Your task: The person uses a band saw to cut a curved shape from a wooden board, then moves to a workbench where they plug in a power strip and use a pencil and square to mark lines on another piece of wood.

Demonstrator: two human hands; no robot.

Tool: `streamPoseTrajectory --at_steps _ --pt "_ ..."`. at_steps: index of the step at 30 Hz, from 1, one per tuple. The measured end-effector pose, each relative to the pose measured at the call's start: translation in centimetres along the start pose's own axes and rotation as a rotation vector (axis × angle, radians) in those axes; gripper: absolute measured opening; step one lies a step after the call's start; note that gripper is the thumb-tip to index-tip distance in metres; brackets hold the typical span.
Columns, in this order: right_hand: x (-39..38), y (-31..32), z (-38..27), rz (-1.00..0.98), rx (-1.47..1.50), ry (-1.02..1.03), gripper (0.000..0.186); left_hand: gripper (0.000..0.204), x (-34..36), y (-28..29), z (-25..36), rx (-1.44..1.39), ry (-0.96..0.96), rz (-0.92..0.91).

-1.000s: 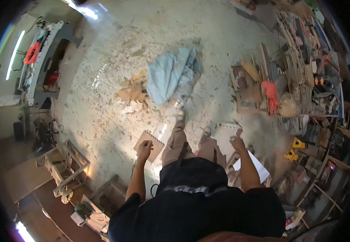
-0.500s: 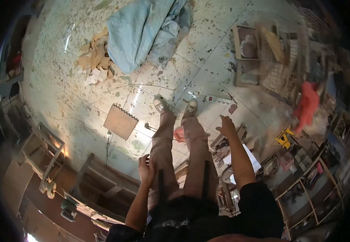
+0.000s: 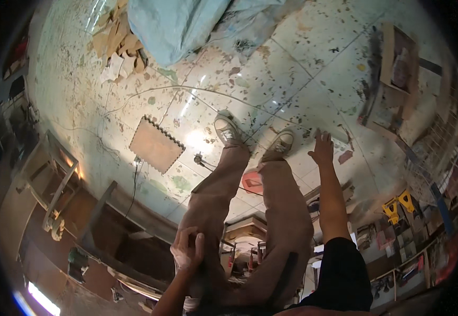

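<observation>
- Left hand (image 3: 187, 247), lower centre: fingers curled loosely, resting on trouser leg (image 3: 213, 195), gripping nothing.
- Right hand (image 3: 322, 149), right of centre: spread wide, empty, just beside right shoe (image 3: 280, 143).
- Board (image 3: 157, 144), centre left, flat on floor (image 3: 271, 73).

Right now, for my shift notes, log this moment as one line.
left hand: on own thigh, holds nothing | right hand: stretched out open, empty | feet: on tiled floor | nearby: notched wooden board, blue cloth
</observation>
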State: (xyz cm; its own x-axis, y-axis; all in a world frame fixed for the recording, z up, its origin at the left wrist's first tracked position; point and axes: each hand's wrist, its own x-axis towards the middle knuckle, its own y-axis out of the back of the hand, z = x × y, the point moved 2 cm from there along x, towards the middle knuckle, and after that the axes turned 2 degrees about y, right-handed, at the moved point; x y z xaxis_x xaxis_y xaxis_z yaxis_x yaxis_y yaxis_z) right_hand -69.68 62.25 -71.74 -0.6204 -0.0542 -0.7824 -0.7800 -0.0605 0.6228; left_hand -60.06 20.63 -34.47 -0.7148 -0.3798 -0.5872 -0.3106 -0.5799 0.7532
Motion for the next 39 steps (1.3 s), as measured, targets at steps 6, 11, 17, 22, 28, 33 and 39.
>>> streamPoseTrajectory --at_steps 6,11,17,22,28,33,39 --pt "3.8 -3.6 -0.2 0.151 -0.168 0.067 0.078 0.022 0.0 0.2 -1.1 -0.005 0.042 -0.009" --pt "6.2 -4.5 0.5 0.209 -0.267 0.113 0.035 0.026 -0.2 -0.1 -1.2 -0.032 0.026 0.04" --pt "3.6 2.3 -0.8 0.16 -0.057 0.234 0.047 0.029 -0.1 0.5 1.3 -0.119 0.103 0.02" --pt "-5.1 15.5 -5.6 0.162 0.092 0.34 0.067 0.032 -1.0 0.2 1.7 -0.195 0.228 -0.005" --pt "-16.0 29.0 -12.3 0.175 0.338 0.396 0.057 0.045 -4.0 -2.0 -0.2 -0.405 0.347 -0.18" --pt "-23.8 39.6 -19.0 0.142 0.617 0.467 0.051 0.054 -4.8 3.6 2.2 -0.469 -0.024 -0.047" --pt "-28.2 43.8 -29.3 -0.199 1.086 0.412 0.046 0.075 -5.9 15.7 1.3 -0.823 0.099 0.096"
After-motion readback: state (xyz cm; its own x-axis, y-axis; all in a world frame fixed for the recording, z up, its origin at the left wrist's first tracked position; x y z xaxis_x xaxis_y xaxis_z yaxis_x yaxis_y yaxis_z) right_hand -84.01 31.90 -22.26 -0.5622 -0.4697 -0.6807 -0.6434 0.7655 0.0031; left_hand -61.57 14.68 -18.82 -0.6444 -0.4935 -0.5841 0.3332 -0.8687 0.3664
